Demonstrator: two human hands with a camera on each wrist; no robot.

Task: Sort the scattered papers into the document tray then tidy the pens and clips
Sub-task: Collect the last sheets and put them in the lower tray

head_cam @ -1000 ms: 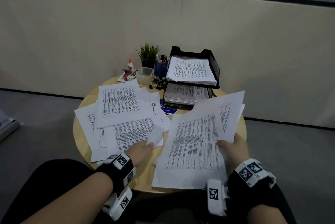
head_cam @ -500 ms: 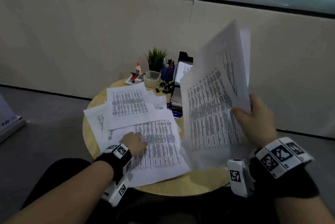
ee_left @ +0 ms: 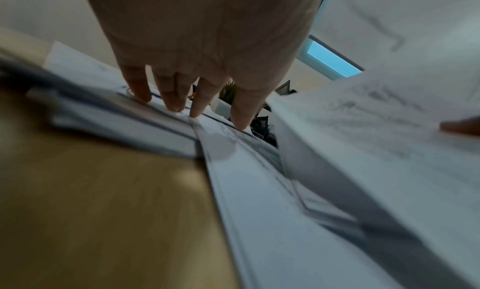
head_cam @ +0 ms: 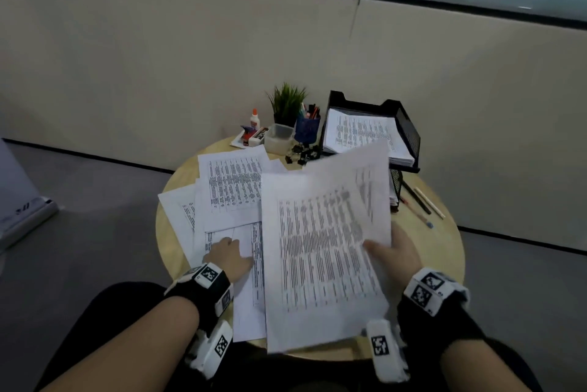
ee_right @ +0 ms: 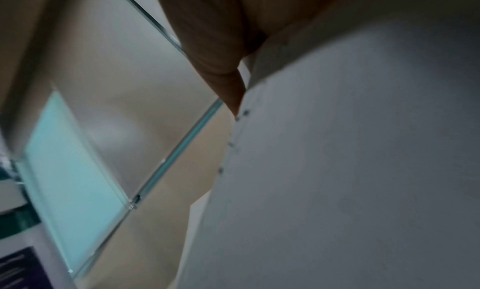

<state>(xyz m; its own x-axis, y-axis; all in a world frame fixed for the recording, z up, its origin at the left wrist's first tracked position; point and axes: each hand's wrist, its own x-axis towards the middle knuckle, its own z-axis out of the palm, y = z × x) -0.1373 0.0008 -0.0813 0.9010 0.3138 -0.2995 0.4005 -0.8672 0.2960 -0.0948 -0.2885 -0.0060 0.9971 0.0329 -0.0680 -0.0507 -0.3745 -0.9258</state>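
Head view: round wooden table (head_cam: 444,248) against a beige wall. Black two-tier document tray (head_cam: 409,132) at the far right of the table. Upper tier holds a stack of printed sheets (head_cam: 362,134); lower tier also holds paper, mostly hidden behind the raised sheets, only its right edge showing.

Right hand (head_cam: 401,252) grips a sheaf of printed papers (head_cam: 324,252) at its right edge, thumb on top, fingers curled beneath. Sheaf is lifted off the table and tilted, far edge overlapping the tray front. Right wrist view: the underside of the sheaf (ee_right: 350,170) fills the frame, a finger against its edge.

Left hand (head_cam: 230,256) lies on the scattered papers (head_cam: 233,188) spread over the left half of the table. Left wrist view: fingers (ee_left: 171,96) extended, tips pressing the sheets; nothing gripped.

Blue pen cup (head_cam: 306,129) left of the tray, pens and markers standing in it. Clear plastic tub (head_cam: 279,137) beside it; contents not discernible. Small potted plant (head_cam: 287,102) behind the tub. Black binder clips (head_cam: 301,153) piled loose on the table in front of the cup. Glue bottle (head_cam: 254,120) and small items on a white tray (head_cam: 236,143) further left. Loose pens and pencils (head_cam: 419,201) lie on the table right of the document tray.
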